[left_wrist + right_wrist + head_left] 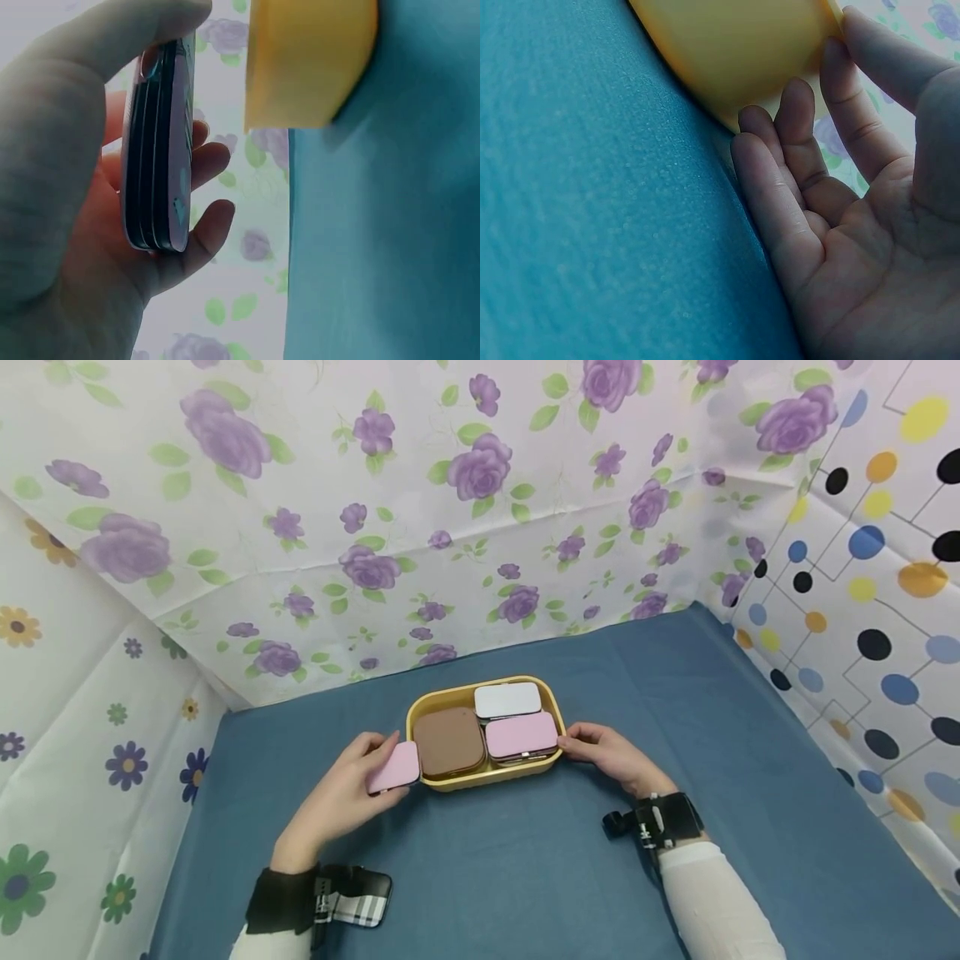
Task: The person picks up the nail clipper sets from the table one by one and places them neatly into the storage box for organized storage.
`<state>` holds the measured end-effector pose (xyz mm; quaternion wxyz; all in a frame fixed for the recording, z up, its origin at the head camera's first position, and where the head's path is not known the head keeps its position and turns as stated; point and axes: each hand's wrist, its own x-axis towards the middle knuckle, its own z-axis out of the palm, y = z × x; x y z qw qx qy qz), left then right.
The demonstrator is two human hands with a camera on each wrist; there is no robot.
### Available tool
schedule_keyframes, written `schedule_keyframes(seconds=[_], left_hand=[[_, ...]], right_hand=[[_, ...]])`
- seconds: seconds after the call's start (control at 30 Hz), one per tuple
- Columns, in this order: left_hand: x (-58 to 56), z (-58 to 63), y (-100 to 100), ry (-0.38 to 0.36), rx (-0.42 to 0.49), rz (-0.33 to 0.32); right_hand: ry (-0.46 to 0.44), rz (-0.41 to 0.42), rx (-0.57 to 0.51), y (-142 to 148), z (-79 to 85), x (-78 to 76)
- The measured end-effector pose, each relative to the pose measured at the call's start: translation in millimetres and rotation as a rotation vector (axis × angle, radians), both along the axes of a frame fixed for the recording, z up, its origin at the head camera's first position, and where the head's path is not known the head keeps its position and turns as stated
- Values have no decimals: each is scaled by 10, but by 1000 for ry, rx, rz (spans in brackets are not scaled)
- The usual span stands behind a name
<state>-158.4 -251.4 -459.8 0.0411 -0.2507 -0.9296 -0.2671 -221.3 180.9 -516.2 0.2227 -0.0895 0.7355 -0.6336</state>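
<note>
My left hand [341,797] grips a small pink case [395,767] just beyond the left end of a yellow bin [457,784]. In the left wrist view that case [157,157] stands on edge, with dark sides and a metal clasp, between thumb and fingers. Inside the bin lie a square brown case [448,742], a white case [507,701] and a second pink case [521,736]. At the bin's right end, my right hand [611,757] pinches the rim between thumb and index finger, the other fingers loosely bent beside the wall [742,45].
A blue cloth [510,860] covers the table. Flower-patterned sheeting [480,552] hangs behind, with dotted sheeting [877,643] on the right. Black wrist cameras [663,821] are strapped to both wrists.
</note>
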Motion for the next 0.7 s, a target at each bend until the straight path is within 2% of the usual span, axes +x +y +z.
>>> schedule_keyframes(seconds=[0.13, 0.33, 0.7], left_hand=[[-96, 28, 91, 18, 20, -17], [-220, 24, 239, 32, 34, -46], [-428, 17, 483, 94, -33, 60]], right_hand=[[-14, -10, 5, 34, -163, -76], [2, -25, 15, 34, -225, -73], [19, -30, 36, 26, -231, -55]])
